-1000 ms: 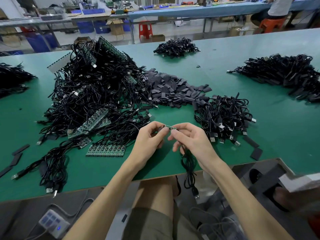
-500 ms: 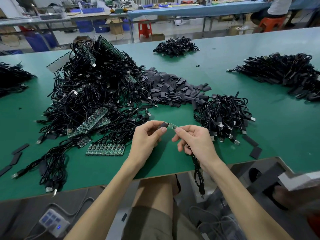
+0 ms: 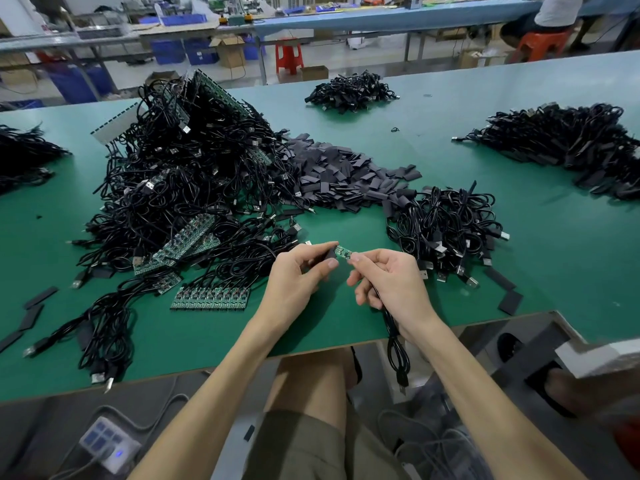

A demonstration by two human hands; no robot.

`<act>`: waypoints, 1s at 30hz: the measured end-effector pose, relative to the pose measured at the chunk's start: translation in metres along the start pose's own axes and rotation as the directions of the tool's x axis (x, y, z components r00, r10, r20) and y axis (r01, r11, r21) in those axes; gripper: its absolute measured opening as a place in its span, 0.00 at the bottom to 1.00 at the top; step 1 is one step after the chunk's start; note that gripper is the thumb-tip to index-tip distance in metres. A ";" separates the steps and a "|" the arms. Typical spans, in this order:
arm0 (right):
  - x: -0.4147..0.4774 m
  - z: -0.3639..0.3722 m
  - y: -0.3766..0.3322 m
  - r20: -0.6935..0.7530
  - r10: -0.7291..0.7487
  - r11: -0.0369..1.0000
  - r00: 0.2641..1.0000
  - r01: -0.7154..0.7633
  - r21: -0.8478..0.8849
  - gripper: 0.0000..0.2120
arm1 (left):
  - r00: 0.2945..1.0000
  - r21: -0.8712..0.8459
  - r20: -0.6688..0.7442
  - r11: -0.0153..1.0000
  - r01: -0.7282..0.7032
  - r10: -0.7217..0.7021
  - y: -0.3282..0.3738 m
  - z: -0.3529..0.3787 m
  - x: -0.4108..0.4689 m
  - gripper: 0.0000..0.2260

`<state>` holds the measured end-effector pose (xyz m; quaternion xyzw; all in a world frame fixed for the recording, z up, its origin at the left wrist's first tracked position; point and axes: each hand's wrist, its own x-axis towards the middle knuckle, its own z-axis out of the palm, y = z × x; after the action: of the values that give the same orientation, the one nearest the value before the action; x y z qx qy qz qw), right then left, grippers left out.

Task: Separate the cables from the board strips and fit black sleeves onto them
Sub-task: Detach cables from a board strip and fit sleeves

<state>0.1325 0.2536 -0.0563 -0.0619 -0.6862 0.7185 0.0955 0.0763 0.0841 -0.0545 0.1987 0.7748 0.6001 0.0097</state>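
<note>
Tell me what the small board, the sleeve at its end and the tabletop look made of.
Small board: green circuit laminate, tiny parts on top. Black sleeve: matte, likely soft plastic or rubber tubing. Tabletop: green mat, faint sheen, probably rubber or vinyl.

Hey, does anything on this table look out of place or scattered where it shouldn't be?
A few black sleeves lie loose near the table's front edge, right of the hands, apart from the main sleeve pile. Nothing looks damaged.

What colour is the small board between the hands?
Green, with tiny components; the board shows in the head view.
</note>
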 end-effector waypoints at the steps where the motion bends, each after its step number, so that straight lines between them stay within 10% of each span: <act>1: 0.000 0.000 0.000 0.002 0.001 1.000 1.000 -0.001 -0.005 0.10 | 1.000 0.056 -0.001 0.998 -0.023 0.023 0.001 0.000 0.000 0.13; 6: -0.001 0.001 -0.001 0.003 0.001 1.000 1.000 -0.001 -0.012 0.10 | 0.985 0.340 -0.008 0.927 -0.158 0.171 0.006 0.006 -0.005 0.11; 30: 0.001 -0.002 -0.007 0.097 0.054 0.997 0.994 -0.048 -0.067 0.10 | 0.969 0.360 -0.086 0.914 -0.188 0.233 0.004 0.006 -0.007 0.15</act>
<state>0.1324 0.2555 -0.0498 -0.0471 -0.7111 0.7003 0.0410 0.0849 0.0881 -0.0541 0.2408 0.8420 0.4621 -0.1399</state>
